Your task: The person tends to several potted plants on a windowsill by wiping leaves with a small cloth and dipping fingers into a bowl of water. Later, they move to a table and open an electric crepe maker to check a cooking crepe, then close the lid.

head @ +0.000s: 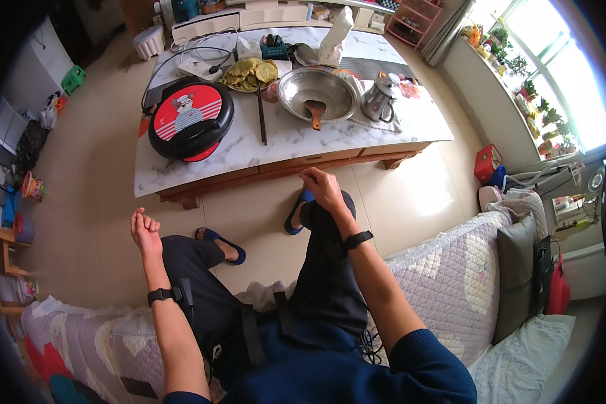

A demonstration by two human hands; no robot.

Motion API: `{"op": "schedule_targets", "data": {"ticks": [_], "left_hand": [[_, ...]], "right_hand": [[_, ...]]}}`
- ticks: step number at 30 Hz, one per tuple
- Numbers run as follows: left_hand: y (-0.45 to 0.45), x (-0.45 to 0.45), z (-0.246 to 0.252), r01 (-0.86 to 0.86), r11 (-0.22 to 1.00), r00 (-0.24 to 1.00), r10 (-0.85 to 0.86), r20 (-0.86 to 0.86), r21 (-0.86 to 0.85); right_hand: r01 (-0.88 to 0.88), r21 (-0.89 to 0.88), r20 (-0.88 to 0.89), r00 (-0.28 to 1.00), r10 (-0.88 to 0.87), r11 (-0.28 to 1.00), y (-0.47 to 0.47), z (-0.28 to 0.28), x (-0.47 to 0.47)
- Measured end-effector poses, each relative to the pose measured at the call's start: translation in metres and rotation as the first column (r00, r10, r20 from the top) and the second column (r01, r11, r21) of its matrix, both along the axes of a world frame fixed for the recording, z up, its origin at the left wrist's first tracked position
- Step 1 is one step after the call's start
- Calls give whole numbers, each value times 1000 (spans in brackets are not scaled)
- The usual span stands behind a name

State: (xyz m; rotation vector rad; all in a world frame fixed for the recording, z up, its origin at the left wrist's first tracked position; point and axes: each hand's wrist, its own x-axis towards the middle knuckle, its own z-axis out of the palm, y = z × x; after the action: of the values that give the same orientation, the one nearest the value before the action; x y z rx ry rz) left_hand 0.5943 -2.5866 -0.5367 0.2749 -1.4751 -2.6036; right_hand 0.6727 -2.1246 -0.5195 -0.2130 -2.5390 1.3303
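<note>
My left hand (145, 231), its fingers curled in and nothing seen in it, hovers by my left knee, short of the table's near left corner. My right hand (325, 188) is near my right knee, fingers bent together with nothing seen in them. Before me on the marble-patterned table (293, 144) sits a closed round electric griddle (189, 118) with a red lid and black handle. Chopsticks (261, 113) lean on a plate of stacked flat pancakes (250, 73). To their right, a steel basin (303, 83) holds a wooden-handled spatula (315, 112).
A steel pot with a spout (380, 101) stands on a cloth at the table's right. Behind are a power strip (200, 69) with cables, a tissue box (273, 49) and a white paper bag (336, 38). A quilted sofa (444, 262) is around me; potted plants (530, 88) line the windowsill.
</note>
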Motion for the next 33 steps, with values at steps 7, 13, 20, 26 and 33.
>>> {"op": "schedule_targets", "data": {"ticks": [7, 13, 20, 26, 33], "left_hand": [[2, 0, -2, -18, 999, 1000, 19, 13, -27], [0, 0, -4, -22, 1000, 1000, 22, -11, -13], [3, 2, 2, -34, 999, 999, 34, 16, -39], [6, 2, 3, -57, 998, 998, 58, 29, -19], [5, 2, 1, -71, 997, 997, 72, 34, -19]], "right_hand": [[7, 35, 12, 1000, -7, 999, -2, -2, -1], [-14, 159, 53, 999, 6, 987, -6, -4, 0], [-55, 173, -8, 998, 57, 983, -6, -11, -3], [-63, 154, 18, 998, 61, 986, -4, -14, -3], [-53, 180, -1, 999, 54, 982, -8, -10, -1]]}}
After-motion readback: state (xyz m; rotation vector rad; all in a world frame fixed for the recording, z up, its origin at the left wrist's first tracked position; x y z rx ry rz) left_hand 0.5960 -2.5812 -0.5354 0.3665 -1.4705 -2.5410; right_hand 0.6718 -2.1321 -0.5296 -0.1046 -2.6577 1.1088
